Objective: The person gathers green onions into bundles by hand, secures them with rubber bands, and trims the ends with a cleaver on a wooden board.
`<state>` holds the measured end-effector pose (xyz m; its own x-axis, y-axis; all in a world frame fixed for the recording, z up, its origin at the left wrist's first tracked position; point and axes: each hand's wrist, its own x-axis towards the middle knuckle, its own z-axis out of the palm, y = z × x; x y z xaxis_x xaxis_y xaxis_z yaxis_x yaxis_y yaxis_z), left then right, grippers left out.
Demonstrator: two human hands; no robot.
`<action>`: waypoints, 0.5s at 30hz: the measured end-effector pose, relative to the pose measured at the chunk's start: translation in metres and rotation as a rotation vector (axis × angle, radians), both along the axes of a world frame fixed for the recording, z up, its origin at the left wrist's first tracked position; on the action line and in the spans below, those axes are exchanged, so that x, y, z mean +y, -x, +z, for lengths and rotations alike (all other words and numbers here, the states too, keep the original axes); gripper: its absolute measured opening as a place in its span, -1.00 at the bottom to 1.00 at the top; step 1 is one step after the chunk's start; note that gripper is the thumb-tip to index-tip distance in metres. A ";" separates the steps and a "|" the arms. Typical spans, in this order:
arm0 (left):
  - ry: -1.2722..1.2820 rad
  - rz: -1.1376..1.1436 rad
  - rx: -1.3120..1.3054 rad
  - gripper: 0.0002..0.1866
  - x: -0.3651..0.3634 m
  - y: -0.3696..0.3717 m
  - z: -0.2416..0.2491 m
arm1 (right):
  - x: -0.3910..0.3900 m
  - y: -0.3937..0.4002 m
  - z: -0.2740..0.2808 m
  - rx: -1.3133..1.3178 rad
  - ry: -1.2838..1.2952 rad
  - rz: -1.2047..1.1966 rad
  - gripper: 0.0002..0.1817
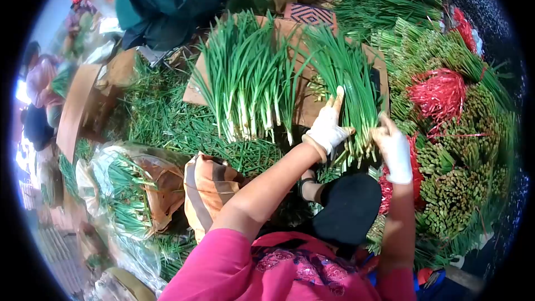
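Both my hands wear white gloves. My left hand point(327, 125) lies on the left side of a loose bunch of green onions point(348, 78) on brown cardboard point(306, 106), index finger pointing up along the stalks. My right hand point(394, 150) presses the same bunch from the right near its white root ends, fingers curled round the stalks. A second, larger fan of green onions point(245, 78) lies to the left on the cardboard, apart from both hands.
Tied bundles of onions point(457, 178) are stacked at right, with a heap of red ties point(440, 92) among them. Loose greens point(161, 117) cover the ground at left. A person in dark green point(161, 0) sits at the top. Sacks point(209, 187) lie near my knee.
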<state>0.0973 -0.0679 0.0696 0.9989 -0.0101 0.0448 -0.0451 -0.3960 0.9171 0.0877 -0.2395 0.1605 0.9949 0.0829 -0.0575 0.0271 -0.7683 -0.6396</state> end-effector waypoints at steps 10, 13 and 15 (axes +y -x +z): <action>0.638 0.240 0.159 -0.11 0.050 0.000 -0.053 | -0.001 -0.042 -0.044 -0.127 0.559 0.063 -0.41; 0.316 0.269 -0.076 -0.12 0.050 -0.001 -0.054 | -0.001 -0.038 -0.025 -0.068 0.590 0.102 -0.33; 0.098 0.286 -0.163 -0.13 0.053 0.006 -0.040 | -0.005 -0.035 -0.016 0.004 0.513 0.149 -0.28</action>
